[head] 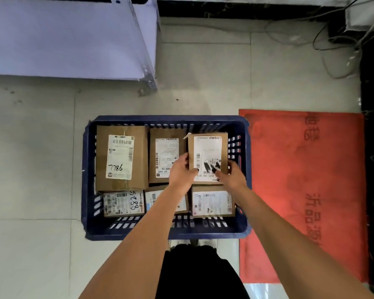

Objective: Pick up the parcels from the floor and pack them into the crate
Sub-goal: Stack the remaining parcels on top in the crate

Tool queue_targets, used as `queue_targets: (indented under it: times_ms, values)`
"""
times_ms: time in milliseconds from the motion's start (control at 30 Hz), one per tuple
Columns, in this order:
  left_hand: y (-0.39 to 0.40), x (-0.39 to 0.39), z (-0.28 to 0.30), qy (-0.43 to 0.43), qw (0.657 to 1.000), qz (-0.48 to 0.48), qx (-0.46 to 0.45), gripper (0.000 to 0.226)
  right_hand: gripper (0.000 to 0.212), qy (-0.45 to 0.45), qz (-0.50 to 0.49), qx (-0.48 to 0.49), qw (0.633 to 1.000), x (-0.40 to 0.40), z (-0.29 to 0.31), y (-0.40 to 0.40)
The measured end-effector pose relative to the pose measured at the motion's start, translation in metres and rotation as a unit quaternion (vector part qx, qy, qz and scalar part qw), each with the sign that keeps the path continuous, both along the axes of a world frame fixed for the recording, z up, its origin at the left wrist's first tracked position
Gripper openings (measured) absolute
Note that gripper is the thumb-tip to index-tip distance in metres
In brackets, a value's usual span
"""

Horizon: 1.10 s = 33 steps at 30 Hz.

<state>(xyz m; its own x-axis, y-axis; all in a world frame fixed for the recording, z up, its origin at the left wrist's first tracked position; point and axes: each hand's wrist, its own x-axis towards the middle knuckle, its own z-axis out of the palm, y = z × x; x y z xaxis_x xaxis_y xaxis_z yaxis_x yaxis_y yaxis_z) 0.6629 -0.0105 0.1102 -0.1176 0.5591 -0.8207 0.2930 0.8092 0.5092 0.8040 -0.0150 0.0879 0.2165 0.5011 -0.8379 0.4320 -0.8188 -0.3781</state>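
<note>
Reaching up from the bottom of the frame, both forearms over the blue crate [89, 175] at centre. Left hand [181, 172] gripping the left edge of a brown parcel [207, 157], thumb on its label; right hand [232, 176] pinching its lower right corner. Held at the crate's upper right, above five packed parcels. Red mat [300, 190] at right, white sheet [69, 35] upper left.
</note>
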Motion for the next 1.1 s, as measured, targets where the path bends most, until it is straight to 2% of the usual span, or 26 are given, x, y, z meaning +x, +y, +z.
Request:
queue_targets:
  times_ms: [133, 233, 300, 400, 567, 700, 767, 833, 967, 1033, 1100]
  values:
    - [0.008, 0.007, -0.047, -0.006, 1.000, -0.008, 0.024, 0.067, 0.057, 0.005, -0.006, -0.005, 1.000, 0.003, -0.052, 0.012]
    - [0.002, 0.012, -0.067, -0.002, 0.997, -0.019, 0.077, 0.070, 0.055, 0.013, 0.009, 0.016, 1.000, 0.003, -0.076, 0.019]
    - [-0.004, 0.014, -0.077, 0.015, 0.993, -0.037, 0.113, 0.071, 0.056, 0.020, 0.008, 0.023, 1.000, 0.002, -0.082, 0.023]
    - [-0.012, 0.013, -0.080, 0.007, 0.992, -0.011, 0.124, 0.070, 0.062, 0.019, 0.013, 0.027, 0.999, 0.004, -0.082, 0.022]
    - [-0.023, 0.008, -0.063, -0.027, 0.994, 0.070, 0.075, 0.070, 0.064, 0.002, 0.000, 0.015, 1.000, 0.013, -0.063, 0.005]
    - [-0.043, -0.001, -0.043, -0.013, 0.993, 0.108, 0.042, 0.060, 0.065, -0.004, -0.003, -0.004, 1.000, 0.013, -0.036, -0.021]
    - [-0.062, -0.011, -0.037, 0.014, 0.996, 0.090, 0.014, 0.051, 0.061, 0.006, 0.002, -0.017, 1.000, 0.009, -0.026, -0.037]
    - [-0.083, -0.025, -0.034, 0.059, 0.997, 0.023, -0.040, 0.047, 0.052, 0.019, 0.027, -0.020, 0.999, -0.001, -0.020, -0.053]
    - [-0.113, -0.053, -0.043, 0.106, 0.987, -0.090, -0.082, 0.053, 0.044, 0.061, 0.093, -0.013, 0.994, -0.032, -0.026, -0.071]
    - [-0.118, -0.063, -0.049, 0.112, 0.988, -0.078, -0.073, 0.055, 0.047, 0.083, 0.138, 0.000, 0.987, -0.051, -0.031, -0.074]
    - [-0.121, -0.069, -0.054, 0.116, 0.991, -0.020, -0.058, 0.054, 0.050, 0.068, 0.212, 0.025, 0.975, -0.067, -0.037, -0.074]
